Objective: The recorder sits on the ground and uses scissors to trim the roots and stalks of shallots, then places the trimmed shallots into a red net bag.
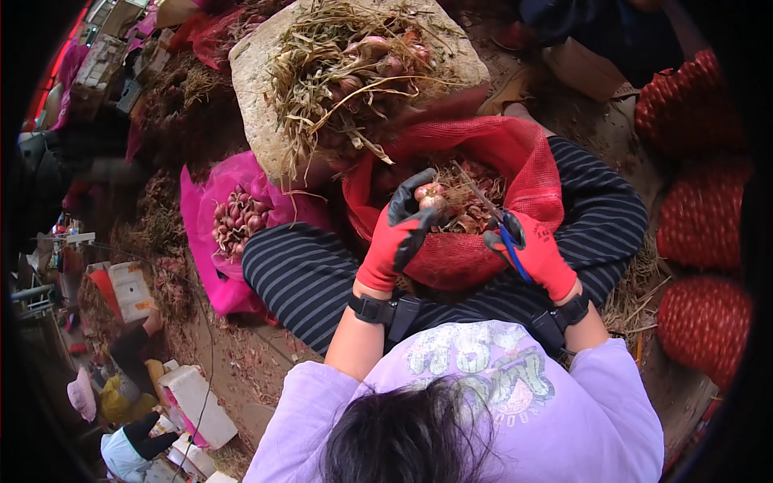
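In a red and black glove, my left hand (pixel 393 241) is closed around a small cluster of pale pink shallots (pixel 431 196). My right hand (pixel 541 256), gloved the same way, grips blue-handled scissors (pixel 509 240); their blades point up and left toward the shallots, and I cannot tell whether they touch them. Both hands are over an open red mesh sack (pixel 523 153) between my crossed legs. Dry skins and root trimmings (pixel 467 211) lie inside it. Just beyond stands a pale block (pixel 258 80) heaped with shallots on dried stalks (pixel 338 88).
To the left, a bright pink bag (pixel 201 270) holds many trimmed shallots (pixel 240 217). Full red mesh sacks (pixel 704 221) line the right side. White foam boxes (pixel 197 402) and other people are at the lower left; another person (pixel 596 32) sits at the upper right.
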Motion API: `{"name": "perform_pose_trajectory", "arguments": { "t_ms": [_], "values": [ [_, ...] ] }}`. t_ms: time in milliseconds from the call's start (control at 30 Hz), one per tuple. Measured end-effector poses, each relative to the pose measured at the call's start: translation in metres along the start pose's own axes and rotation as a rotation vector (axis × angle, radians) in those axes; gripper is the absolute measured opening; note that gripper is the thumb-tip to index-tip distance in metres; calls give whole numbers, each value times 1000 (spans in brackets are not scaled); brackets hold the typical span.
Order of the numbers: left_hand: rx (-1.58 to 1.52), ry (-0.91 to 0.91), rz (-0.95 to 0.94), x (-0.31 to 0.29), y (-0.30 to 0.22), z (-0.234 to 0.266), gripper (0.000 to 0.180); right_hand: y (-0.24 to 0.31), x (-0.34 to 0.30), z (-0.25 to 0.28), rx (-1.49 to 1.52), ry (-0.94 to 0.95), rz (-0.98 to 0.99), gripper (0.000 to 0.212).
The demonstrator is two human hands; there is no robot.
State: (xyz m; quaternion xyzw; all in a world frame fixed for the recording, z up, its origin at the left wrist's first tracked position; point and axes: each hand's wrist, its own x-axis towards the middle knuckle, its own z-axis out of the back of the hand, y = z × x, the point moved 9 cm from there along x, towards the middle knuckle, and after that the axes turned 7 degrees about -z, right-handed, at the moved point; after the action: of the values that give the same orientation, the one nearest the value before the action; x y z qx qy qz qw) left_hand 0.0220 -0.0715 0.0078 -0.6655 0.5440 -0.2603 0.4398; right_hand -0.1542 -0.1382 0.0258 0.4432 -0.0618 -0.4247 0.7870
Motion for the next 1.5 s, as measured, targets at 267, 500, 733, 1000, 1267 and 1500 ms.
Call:
{"name": "perform_pose_trajectory", "arguments": {
  "t_ms": [267, 500, 733, 1000, 1267, 1500],
  "values": [
    [-42, 54, 273, -7, 20, -2, 35, 42, 24, 7, 720, 1, 117, 49],
    [186, 146, 214, -8, 22, -6, 36, 46, 55, -30, 880, 131, 80, 24],
    [66, 109, 175, -9, 35, -9, 49, 14, 60, -39, 964, -44, -82, 19],
    [-66, -49, 248, 3, 49, 16, 33, 28, 43, -30, 877, 20, 48, 30],
    [392, 39, -72, -7, 46, 24, 31, 25, 44, -32, 437, -251, 81, 41],
    [43, -150, -334, -11, 22, 57, 48, 36, 20, -6, 162, -100, 62, 39]
  ]
}}
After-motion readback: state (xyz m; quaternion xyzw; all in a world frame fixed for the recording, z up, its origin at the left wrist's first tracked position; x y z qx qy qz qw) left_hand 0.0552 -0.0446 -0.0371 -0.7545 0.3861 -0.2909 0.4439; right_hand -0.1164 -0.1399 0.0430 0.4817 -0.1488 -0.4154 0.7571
